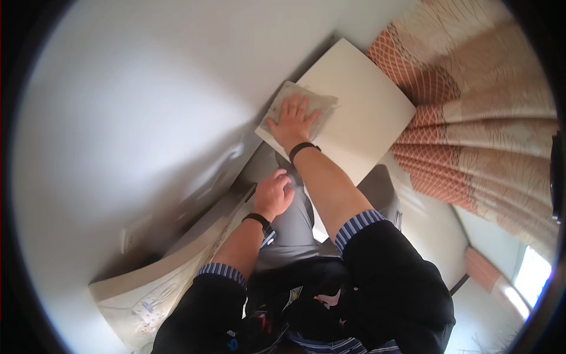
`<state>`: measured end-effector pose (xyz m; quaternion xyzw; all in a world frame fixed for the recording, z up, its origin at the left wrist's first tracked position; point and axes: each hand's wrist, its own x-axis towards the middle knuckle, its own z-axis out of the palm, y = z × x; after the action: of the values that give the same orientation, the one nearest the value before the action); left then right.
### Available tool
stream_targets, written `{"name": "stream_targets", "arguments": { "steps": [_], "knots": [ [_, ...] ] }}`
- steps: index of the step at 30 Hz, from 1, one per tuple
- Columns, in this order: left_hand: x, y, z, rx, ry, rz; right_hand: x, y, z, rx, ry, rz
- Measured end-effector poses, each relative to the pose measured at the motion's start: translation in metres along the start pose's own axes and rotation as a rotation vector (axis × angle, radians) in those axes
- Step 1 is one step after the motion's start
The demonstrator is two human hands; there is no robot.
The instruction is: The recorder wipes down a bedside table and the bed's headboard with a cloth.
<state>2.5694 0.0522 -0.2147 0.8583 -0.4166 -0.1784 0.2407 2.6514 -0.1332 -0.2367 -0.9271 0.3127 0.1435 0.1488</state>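
Observation:
My right hand (295,123) lies flat with its fingers spread on a greyish cloth (326,104). The cloth is pressed against the cream top of a small cabinet or table (362,97), at the corner nearest the wall. Lower and to the left, my left hand (273,194) hovers over or rests on my grey trouser leg (298,215); I cannot tell whether it touches. Its fingers are loosely bent and somewhat apart, with nothing seen in them. Dark bands circle both wrists.
A pale wall (135,106) runs along the left, with a socket (128,239) low on it. Patterned orange and beige curtains (466,124) hang beside the cream top at the right. A curved, decorated cream panel (159,289), perhaps a headboard, stands at lower left.

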Motion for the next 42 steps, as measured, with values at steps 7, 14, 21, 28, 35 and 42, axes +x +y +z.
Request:
{"name": "stream_targets", "arguments": {
  "steps": [7,14,21,28,35,42],
  "knots": [
    [-0.006,0.008,-0.002,0.028,0.062,0.011,-0.084,0.054,0.030,-0.005,0.098,-0.131],
    [-0.022,0.014,0.005,0.215,-0.044,0.033,-0.181,0.160,0.050,0.039,0.127,0.112],
    [-0.027,0.026,0.016,0.298,0.008,0.145,-0.217,0.174,0.048,0.001,0.014,0.280],
    [-0.018,0.018,0.019,0.184,-0.042,0.052,-0.186,0.173,0.033,0.046,-0.062,0.304],
    [0.001,0.015,0.012,0.067,-0.153,-0.066,-0.087,0.179,-0.004,0.033,-0.070,0.363],
    [0.016,0.002,0.016,-0.028,-0.012,0.007,0.057,0.190,-0.037,-0.011,-0.006,0.295]
  ]
}}
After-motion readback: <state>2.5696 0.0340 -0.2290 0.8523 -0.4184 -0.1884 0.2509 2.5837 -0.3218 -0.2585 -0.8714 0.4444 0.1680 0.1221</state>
